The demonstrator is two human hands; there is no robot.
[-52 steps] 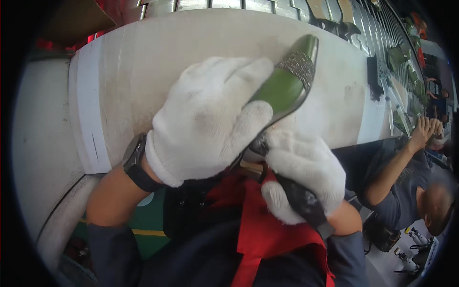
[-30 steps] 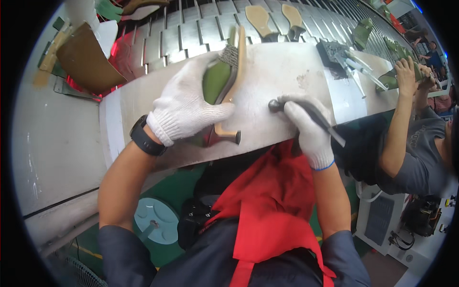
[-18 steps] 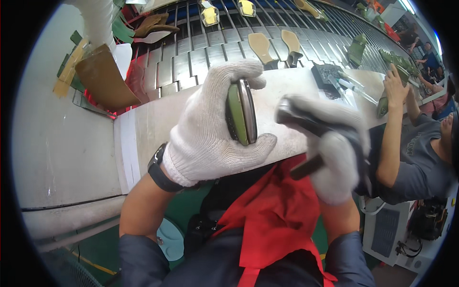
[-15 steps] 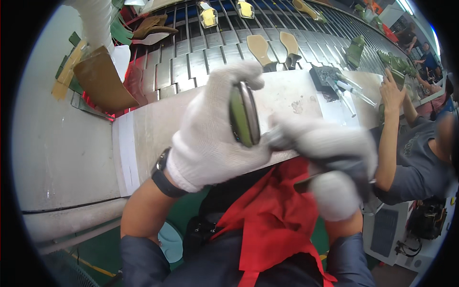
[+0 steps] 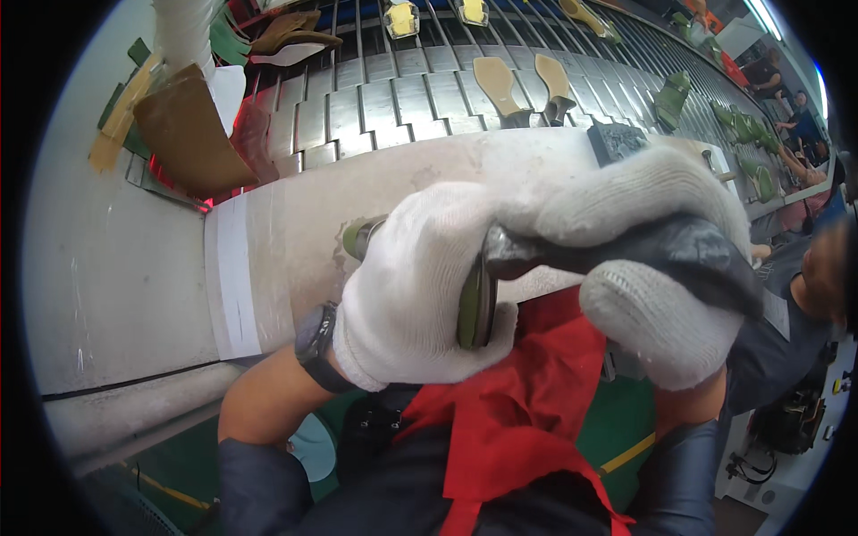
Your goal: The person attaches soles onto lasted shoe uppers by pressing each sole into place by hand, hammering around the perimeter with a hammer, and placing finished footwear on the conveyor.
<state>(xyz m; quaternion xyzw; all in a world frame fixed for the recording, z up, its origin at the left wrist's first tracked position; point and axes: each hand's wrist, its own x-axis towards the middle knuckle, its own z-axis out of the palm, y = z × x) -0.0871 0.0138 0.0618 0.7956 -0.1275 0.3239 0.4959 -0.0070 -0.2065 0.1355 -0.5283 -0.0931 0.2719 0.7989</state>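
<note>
- Green shoe (image 5: 470, 313), here it is, over the near edge of the pale bench (image 5: 299, 192), mostly wrapped up in my white glove!
- My left hand (image 5: 416, 281) has it, fingers curled over one side, thumb round the other, clamped on the shoe with a strip of green and its dark edge peeking through. Another green bit pokes out past the back of that glove, over the bench; I can't tell whether it's the same shoe.
- My right hand (image 5: 663, 313), also above the bench's near edge, clamps a dark tool (image 5: 684, 246) between thumb and fingers, and its metal end sits right at the shoe's edge; touching or just beside, I can't tell.
- Black watch (image 5: 315, 348) on my left wrist, red apron (image 5: 536, 384) hanging on my side of the bench.
- Beyond the bench, metal slats (image 5: 349, 116) carry two tan soles (image 5: 494, 80) with dark heels.
- At the bench's far edge, a black block (image 5: 615, 143); off its left end, a curved brown sheet (image 5: 192, 134).
- Right of the bench, a co-worker's dark sleeve (image 5: 778, 313).
</note>
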